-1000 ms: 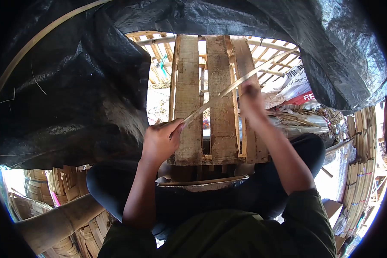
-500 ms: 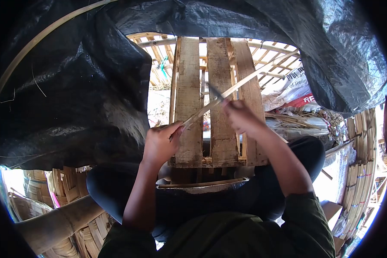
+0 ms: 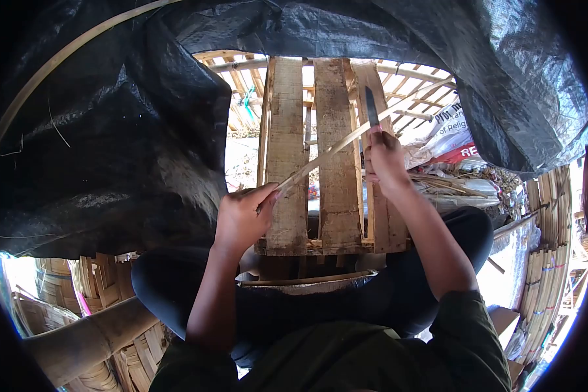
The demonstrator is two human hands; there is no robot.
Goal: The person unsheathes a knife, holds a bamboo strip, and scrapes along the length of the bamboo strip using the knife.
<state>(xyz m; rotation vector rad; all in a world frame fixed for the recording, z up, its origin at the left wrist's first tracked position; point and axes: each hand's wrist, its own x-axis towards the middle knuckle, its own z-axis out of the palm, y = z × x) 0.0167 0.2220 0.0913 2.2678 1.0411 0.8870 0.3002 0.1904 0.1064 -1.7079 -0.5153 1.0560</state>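
Observation:
A long, pale bamboo strip (image 3: 336, 147) slants up and to the right above a slatted wooden bench (image 3: 285, 124). My left hand (image 3: 245, 215) is closed around its lower end, over the bench's left slat. In my right hand (image 3: 387, 163) is a knife (image 3: 371, 108), its dark blade pointing up and away from me. The blade lies across the strip, near its upper part; whether the edge touches it I cannot tell. My right fingers wrap the handle, which is mostly hidden.
Black plastic sheeting (image 3: 104, 157) hangs at the left and along the top. Printed sacks (image 3: 447, 134) lie right of the bench. Bundled bamboo strips (image 3: 543, 287) stand at the far right. A thick bamboo pole (image 3: 98, 340) runs along the lower left.
My right hand has moved up and to the right along the strip, and the knife now points more upright. My left hand and the strip have barely moved.

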